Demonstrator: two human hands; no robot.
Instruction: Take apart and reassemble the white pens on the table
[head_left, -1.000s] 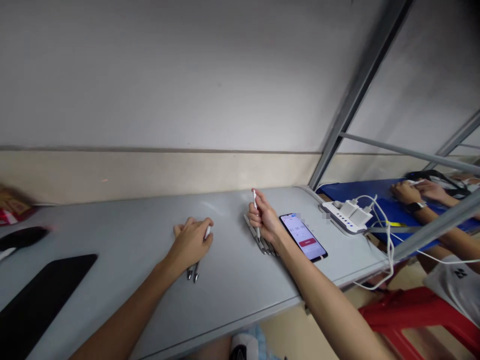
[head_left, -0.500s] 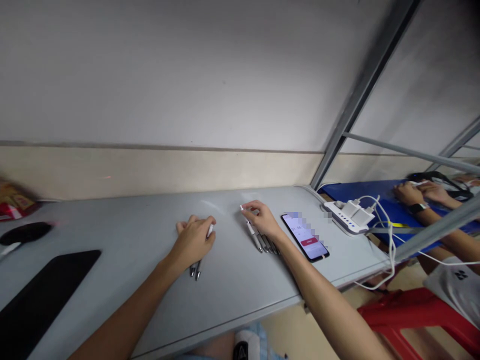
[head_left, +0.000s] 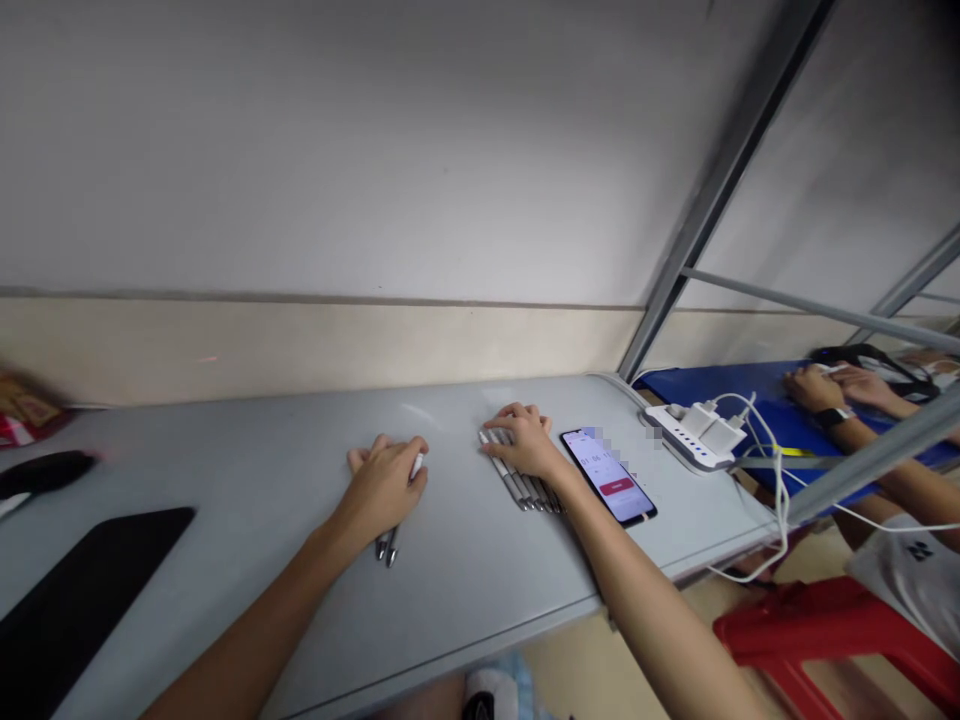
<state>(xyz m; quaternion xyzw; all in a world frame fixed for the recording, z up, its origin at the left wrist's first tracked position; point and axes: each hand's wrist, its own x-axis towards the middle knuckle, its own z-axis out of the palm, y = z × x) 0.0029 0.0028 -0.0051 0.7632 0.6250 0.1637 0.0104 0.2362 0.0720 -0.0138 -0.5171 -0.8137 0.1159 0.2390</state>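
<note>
My left hand [head_left: 386, 483] is closed around a few pens with white and grey barrels. Two dark metallic pen tips [head_left: 391, 556] stick out below its palm, and one white end shows by the thumb. Several similar pens [head_left: 511, 487] lie side by side in a slanting row on the desk, tips toward me. Over their upper ends my right hand [head_left: 525, 440] is curled, its thumb and fingers touching the row. Part of the row is hidden under that hand and wrist.
Right of the row lies a phone [head_left: 609, 477] with its screen lit. A power strip [head_left: 690, 440] with white plugs and cables sits beyond it. At left are a black mat [head_left: 97, 600], a dark mouse-like object [head_left: 45, 473] and a red packet [head_left: 26, 410]. Another person's hands [head_left: 832, 385] are at far right.
The pen pinched in my right hand now lies against the row. That hand has lowered and settled over the pens. My left hand keeps its grip.
</note>
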